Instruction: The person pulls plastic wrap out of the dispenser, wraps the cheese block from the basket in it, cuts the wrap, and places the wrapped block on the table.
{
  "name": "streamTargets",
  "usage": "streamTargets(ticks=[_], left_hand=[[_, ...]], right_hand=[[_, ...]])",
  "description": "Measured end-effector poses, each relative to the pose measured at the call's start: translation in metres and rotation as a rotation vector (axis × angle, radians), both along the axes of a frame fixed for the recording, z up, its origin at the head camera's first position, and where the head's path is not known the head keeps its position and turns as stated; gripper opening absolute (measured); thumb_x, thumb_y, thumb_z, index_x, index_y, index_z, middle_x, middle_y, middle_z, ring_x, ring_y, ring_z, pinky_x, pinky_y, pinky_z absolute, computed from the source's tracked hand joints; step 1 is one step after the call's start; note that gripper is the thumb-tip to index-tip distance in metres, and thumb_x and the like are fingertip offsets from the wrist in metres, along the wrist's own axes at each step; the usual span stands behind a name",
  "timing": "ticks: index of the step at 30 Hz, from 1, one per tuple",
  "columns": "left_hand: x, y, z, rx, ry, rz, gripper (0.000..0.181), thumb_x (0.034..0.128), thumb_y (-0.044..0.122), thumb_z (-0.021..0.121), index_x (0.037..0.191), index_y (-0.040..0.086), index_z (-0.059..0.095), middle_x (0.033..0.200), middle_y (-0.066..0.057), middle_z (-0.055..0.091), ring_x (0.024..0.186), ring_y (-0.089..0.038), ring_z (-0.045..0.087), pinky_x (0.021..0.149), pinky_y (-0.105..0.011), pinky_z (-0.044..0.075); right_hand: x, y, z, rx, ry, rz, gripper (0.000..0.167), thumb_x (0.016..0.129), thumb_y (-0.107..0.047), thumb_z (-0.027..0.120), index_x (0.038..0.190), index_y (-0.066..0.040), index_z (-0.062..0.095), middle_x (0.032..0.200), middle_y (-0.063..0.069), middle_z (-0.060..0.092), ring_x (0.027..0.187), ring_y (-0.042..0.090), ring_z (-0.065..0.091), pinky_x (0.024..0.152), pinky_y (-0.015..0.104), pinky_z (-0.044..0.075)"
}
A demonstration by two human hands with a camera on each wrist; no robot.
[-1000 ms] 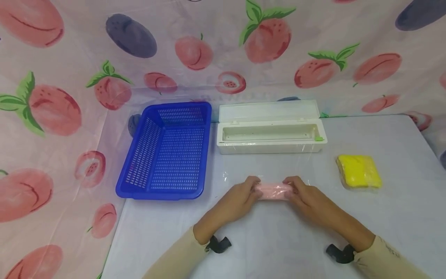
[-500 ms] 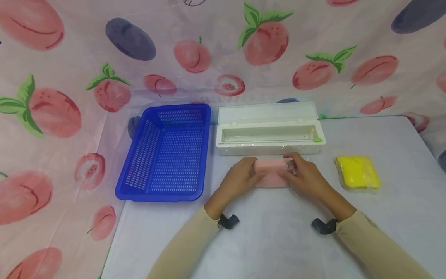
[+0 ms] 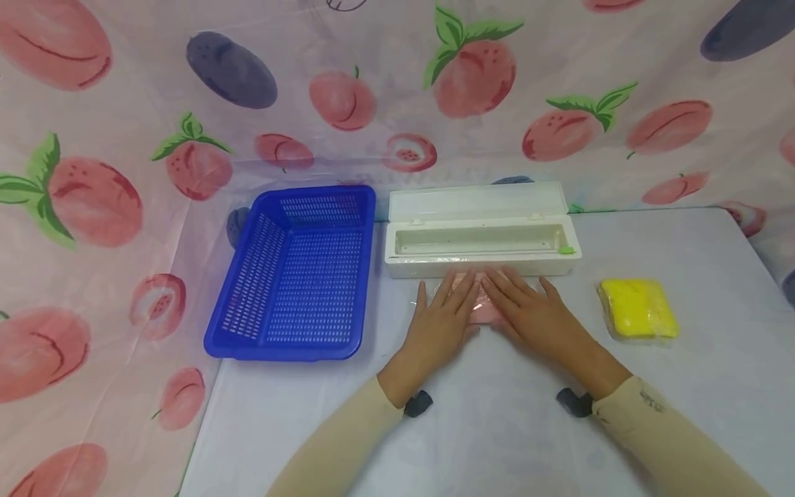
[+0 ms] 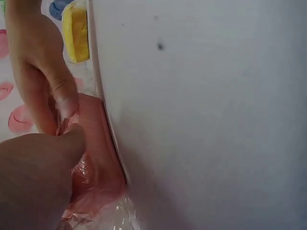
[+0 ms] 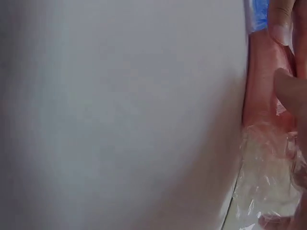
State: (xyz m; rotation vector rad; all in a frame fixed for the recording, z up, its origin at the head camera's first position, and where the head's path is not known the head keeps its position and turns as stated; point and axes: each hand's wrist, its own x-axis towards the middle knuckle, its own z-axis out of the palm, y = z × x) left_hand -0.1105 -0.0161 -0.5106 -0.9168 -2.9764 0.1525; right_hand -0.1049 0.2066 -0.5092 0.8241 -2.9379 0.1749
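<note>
A flat pink block (image 3: 483, 310), kind not clear, lies on the table wrapped in clear plastic film (image 5: 264, 177). Both hands rest on it with fingers extended forward. My left hand (image 3: 437, 328) covers its left part; my right hand (image 3: 540, 321) covers the right. In the left wrist view the two thumbs nearly meet over the pink block (image 4: 98, 143), and loose film spreads past its end. Just beyond the fingertips stands a white cling film dispenser (image 3: 484, 268), its lid raised and a green slider (image 3: 566, 250) at its right end.
A blue perforated basket (image 3: 214, 342) stands on the left of the table. To the right lies a yellow block (image 3: 638, 308), also wrapped in clear film. A fruit-patterned sheet (image 3: 348, 41) hangs behind the table and along its left side.
The pink block moved away from me, toward the dispenser, and was turned over along the way. Both hands let go of its ends and now lie flat on top.
</note>
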Motion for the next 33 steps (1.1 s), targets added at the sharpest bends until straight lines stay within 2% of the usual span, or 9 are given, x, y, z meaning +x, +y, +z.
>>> streamTargets(ticks=[4,7,13,16,19,24,29,31,33], left_hand=[[0.000,0.001,0.002,-0.011,-0.032,0.012,0.075,0.1053,0.057,0.040,0.165,0.022,0.012,0.173,0.006,0.005,0.161,-0.022,0.001,0.122,-0.067,0.020],[-0.001,0.003,0.009,-0.010,-0.025,-0.001,0.070,0.1070,0.055,0.037,0.165,0.020,0.017,0.173,0.004,0.012,0.161,-0.022,0.006,0.121,-0.067,0.022],[-0.016,0.023,0.038,0.099,0.010,-0.010,0.062,0.1092,0.049,0.035,0.162,0.016,0.030,0.169,-0.001,0.027,0.158,-0.026,0.020,0.123,-0.061,0.025],[-0.031,0.043,0.050,0.177,-0.011,-0.013,0.057,0.1102,0.042,0.037,0.159,0.012,0.035,0.166,-0.004,0.035,0.155,-0.027,0.030,0.123,-0.054,0.029],[-0.050,0.068,0.058,0.258,-0.070,-0.024,0.052,0.1109,0.036,0.037,0.155,0.010,0.041,0.159,-0.005,0.046,0.149,-0.022,0.041,0.122,-0.045,0.035],[-0.082,0.109,0.063,0.378,-0.289,0.010,0.052,0.1112,0.041,0.033,0.151,0.013,0.048,0.149,-0.001,0.057,0.139,-0.016,0.053,0.116,-0.030,0.041],[-0.100,0.137,0.059,0.432,-0.459,0.120,0.045,0.1074,0.054,0.036,0.108,0.023,0.069,0.101,0.006,0.070,0.096,-0.010,0.065,0.078,-0.027,0.052],[-0.101,0.146,0.057,0.429,-0.462,0.171,0.046,0.1046,0.060,0.038,0.090,0.025,0.064,0.084,0.009,0.064,0.082,-0.009,0.060,0.069,-0.030,0.048],[-0.099,0.154,0.055,0.410,-0.420,0.222,0.048,0.1020,0.065,0.039,0.083,0.026,0.058,0.079,0.011,0.060,0.081,-0.009,0.059,0.076,-0.035,0.048]], right_hand=[[0.001,0.001,0.000,-0.003,-0.072,-0.009,0.077,0.101,-0.046,0.058,0.164,-0.023,0.021,0.171,0.002,0.022,0.158,0.030,0.018,0.117,0.073,0.022],[0.002,0.003,0.004,-0.056,-0.060,-0.046,0.074,0.103,-0.047,0.054,0.164,-0.024,0.020,0.171,0.001,0.021,0.159,0.028,0.014,0.119,0.070,0.020],[-0.015,0.024,0.016,-0.429,0.034,-0.315,0.081,0.100,-0.039,0.060,0.164,-0.013,0.018,0.172,0.010,0.012,0.160,0.036,0.004,0.120,0.071,0.015],[-0.030,0.038,0.018,-0.611,-0.073,-0.463,0.092,0.099,-0.045,0.063,0.165,-0.009,0.009,0.172,0.015,0.004,0.158,0.042,0.004,0.120,0.071,0.014],[-0.044,0.049,0.016,-0.711,-0.257,-0.576,0.102,0.094,-0.058,0.064,0.166,-0.017,0.003,0.172,0.014,-0.002,0.157,0.045,0.005,0.120,0.071,0.015],[-0.054,0.061,0.003,-0.791,-0.389,-0.653,0.104,0.090,-0.058,0.070,0.165,-0.032,0.003,0.171,0.015,0.014,0.152,0.048,0.025,0.118,0.070,0.024],[-0.054,0.064,-0.008,-0.825,-0.326,-0.656,0.091,0.094,-0.045,0.070,0.164,-0.035,0.012,0.166,0.017,0.030,0.145,0.046,0.038,0.114,0.067,0.034],[-0.054,0.065,-0.010,-0.816,-0.298,-0.666,0.084,0.097,-0.039,0.067,0.164,-0.037,0.015,0.164,0.017,0.034,0.142,0.046,0.042,0.112,0.067,0.037],[-0.056,0.065,-0.010,-0.811,-0.287,-0.680,0.078,0.099,-0.032,0.063,0.163,-0.038,0.018,0.162,0.018,0.039,0.136,0.046,0.047,0.109,0.066,0.040]])
